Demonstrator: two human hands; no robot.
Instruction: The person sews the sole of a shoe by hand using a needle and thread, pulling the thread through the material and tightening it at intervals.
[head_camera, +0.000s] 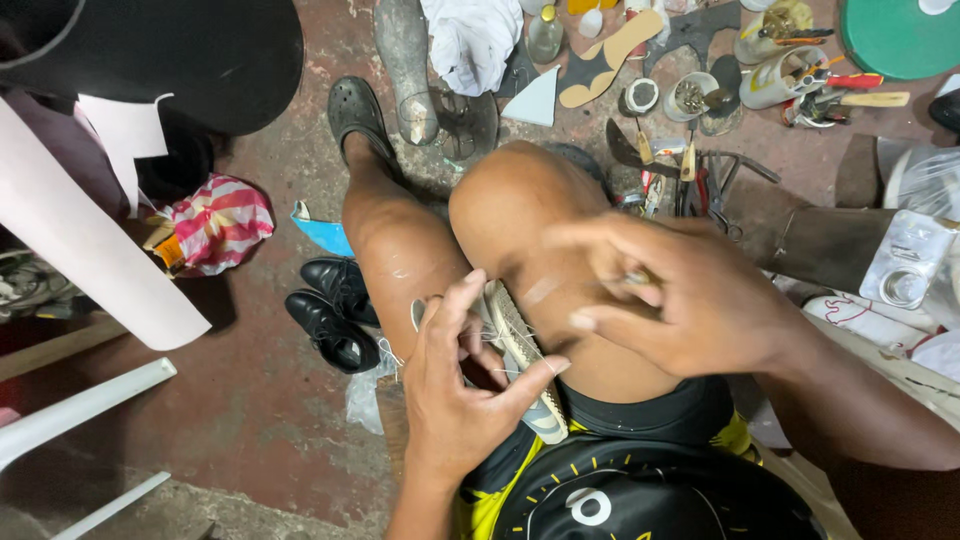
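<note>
I am seated, looking down at my bare knees. A pale shoe (520, 345) is wedged between my thighs, sole edge up. My left hand (462, 385) grips it from the left, thumb along the sole and fingers curled over the upper. My right hand (665, 295) hovers over my right knee, fingers pinched on a small thin tool, blurred. Thin thread seems to run from the shoe toward my left fingers.
A pair of black dress shoes (335, 305) stands on the concrete floor at left. A striped red-and-white bag (220, 222) and a pale roll (85, 235) lie further left. Tools, pots, soles and pliers (700, 95) are scattered ahead. A black clog (357, 112) covers my left foot.
</note>
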